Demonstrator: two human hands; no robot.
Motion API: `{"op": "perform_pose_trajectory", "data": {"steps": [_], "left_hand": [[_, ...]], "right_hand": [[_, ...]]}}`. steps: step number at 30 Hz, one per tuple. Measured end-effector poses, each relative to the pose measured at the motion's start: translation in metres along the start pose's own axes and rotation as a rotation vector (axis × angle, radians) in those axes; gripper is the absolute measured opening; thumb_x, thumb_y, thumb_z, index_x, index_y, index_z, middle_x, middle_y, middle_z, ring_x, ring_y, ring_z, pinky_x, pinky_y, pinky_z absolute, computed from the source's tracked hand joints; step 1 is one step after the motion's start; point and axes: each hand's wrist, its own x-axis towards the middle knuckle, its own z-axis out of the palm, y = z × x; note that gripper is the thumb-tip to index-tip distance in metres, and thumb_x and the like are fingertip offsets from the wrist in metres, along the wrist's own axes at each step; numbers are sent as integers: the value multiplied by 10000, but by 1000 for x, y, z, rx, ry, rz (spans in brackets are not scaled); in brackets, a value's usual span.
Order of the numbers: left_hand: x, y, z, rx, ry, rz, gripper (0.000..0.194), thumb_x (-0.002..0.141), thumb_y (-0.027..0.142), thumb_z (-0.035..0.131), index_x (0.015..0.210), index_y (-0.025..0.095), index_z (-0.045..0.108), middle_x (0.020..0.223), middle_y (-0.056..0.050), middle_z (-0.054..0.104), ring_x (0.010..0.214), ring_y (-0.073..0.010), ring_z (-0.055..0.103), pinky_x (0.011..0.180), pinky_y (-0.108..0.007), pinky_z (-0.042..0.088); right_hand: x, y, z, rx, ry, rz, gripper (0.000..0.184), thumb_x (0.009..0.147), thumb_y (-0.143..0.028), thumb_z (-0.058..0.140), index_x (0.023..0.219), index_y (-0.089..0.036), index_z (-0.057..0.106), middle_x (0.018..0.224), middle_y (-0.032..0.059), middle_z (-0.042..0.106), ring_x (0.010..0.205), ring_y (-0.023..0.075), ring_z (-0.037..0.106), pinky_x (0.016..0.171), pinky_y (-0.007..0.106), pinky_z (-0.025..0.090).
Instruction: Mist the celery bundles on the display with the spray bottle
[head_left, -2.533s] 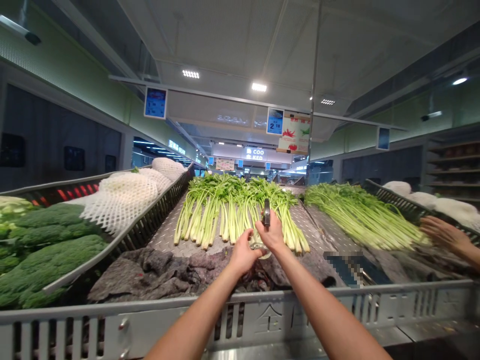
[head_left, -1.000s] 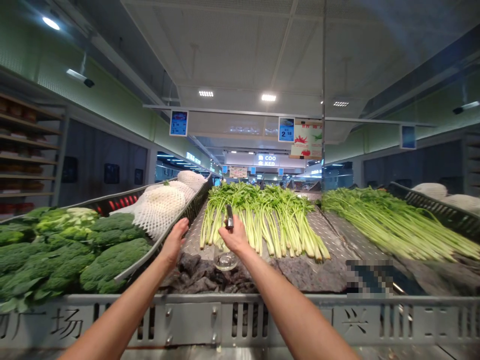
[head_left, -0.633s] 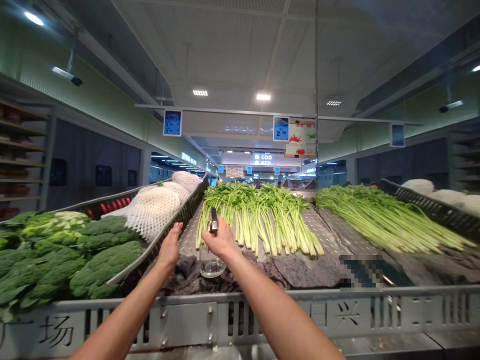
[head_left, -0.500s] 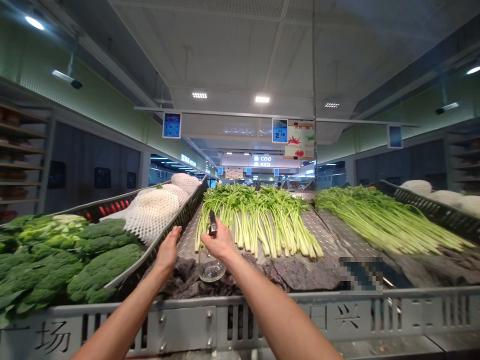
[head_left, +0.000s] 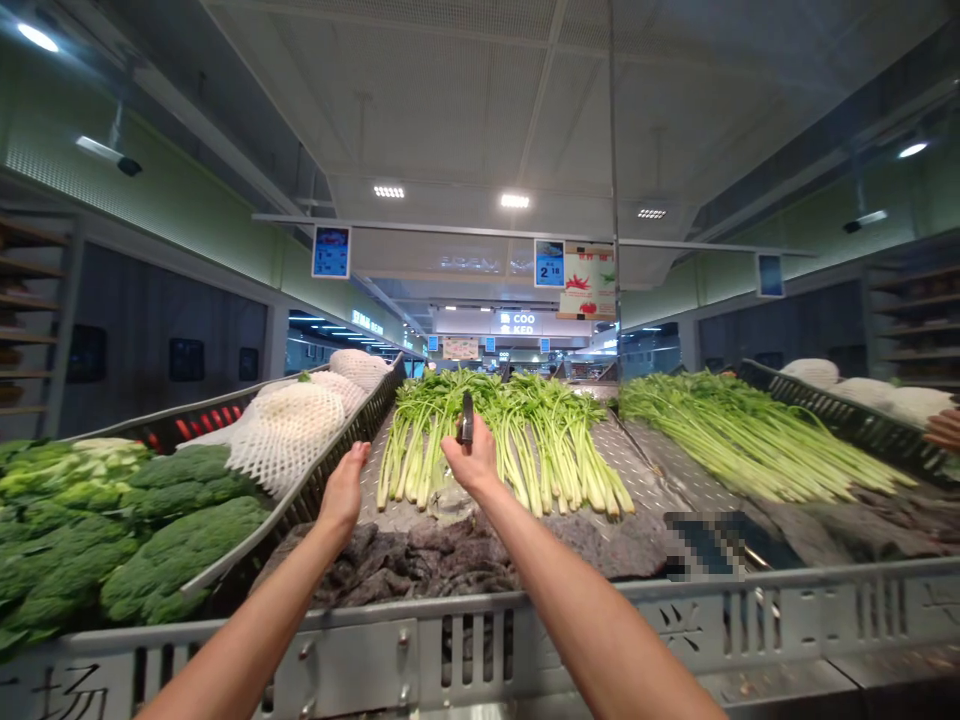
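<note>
Over the celery's (head_left: 514,470) pale ends sits the clear bottle (head_left: 450,497), black top (head_left: 467,420) up, clasped in your right hand (head_left: 475,462). Half a second ago it hung lower, over the dark cloth (head_left: 427,555), so it's now level with the stalks. Can't tell if they touch. Your left hand (head_left: 343,495), fingers extended, holds nothing visible, near the basket wall (head_left: 341,445).

We read a large 2 and a smaller 18 on the blue price card (head_left: 550,264) hanging right of centre. On the central lit sign (head_left: 517,323) farther back we make out COO above KED; the left lit sign (head_left: 367,324) seems to say BEAN. The grey slotted front (head_left: 352,655) bears 场 and 兴. The chilli poster's (head_left: 589,283) characters are too small for us.
</note>
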Motion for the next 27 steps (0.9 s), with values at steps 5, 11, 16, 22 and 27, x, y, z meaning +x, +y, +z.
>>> {"op": "perform_pose_trajectory", "data": {"steps": [5,11,16,22,27], "left_hand": [[-3,6,21,1,-61,38,486,760,468,329,1062,145,529,1203,-77,500,1114,-215,438,965,-365,294],[-10,8,49,21,-141,100,495,770,475,325,1086,143,513,1228,-98,475,1139,-214,417,968,-369,289],[-20,1,76,23,-215,133,504,776,488,329,1108,147,495,1253,-103,446,1164,-222,387,990,-384,251],[-45,-10,111,19,-317,134,487,778,476,346,1105,145,488,1234,-101,464,1174,-200,376,996,-346,246],[-66,-11,141,27,-431,157,470,792,430,339,1114,116,474,1210,-120,475,1152,-200,395,976,-332,272]], "right_hand": [[6,14,-23,-39,3,47,160,625,-297,468,748,-196,454,621,-36,450,547,103,410,485,215,282],[7,36,-43,-76,-22,68,156,611,-288,471,730,-187,463,603,-37,462,528,97,406,478,211,271],[6,56,-59,-129,6,96,138,605,-284,463,701,-186,456,590,-37,457,526,103,408,480,215,281],[4,81,-77,-141,28,113,163,621,-305,460,732,-186,458,587,-39,458,518,109,406,476,221,288],[8,94,-80,-130,41,80,173,622,-294,461,760,-191,473,627,-31,499,553,119,441,503,230,316]]}}
